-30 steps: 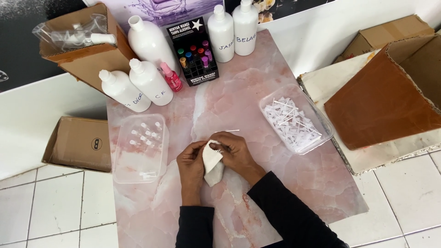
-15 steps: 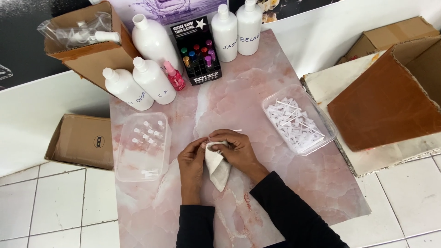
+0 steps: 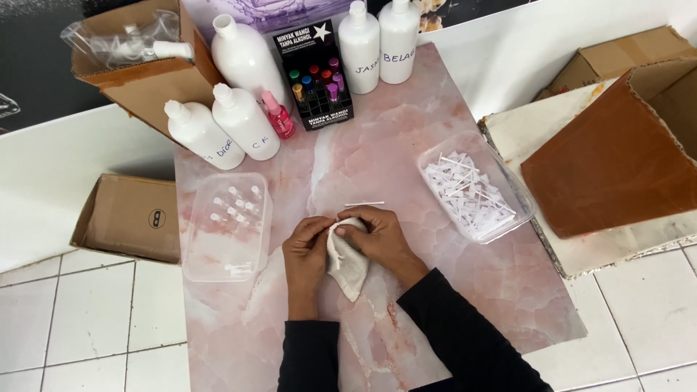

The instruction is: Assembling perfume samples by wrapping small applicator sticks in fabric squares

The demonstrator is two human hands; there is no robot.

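Two hands, left hand (image 3: 306, 250) and right hand (image 3: 377, 236), hold one small cloth bag (image 3: 346, 263). Both hands' fingers pinch its top. The bag's long side points down toward the person.

Matt cloth pouch (image 3: 347, 263); glossy marble-look tabletop (image 3: 377, 160); clear plastic tubs (image 3: 226, 226).

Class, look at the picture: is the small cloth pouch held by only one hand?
No, both the left hand and the right hand grip the pouch at its top.

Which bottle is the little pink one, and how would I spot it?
Start at the pink marble board and look along its far edge, where big white bottles stand. The small pink bottle sits between them and the black display box, the only coloured, short one there.
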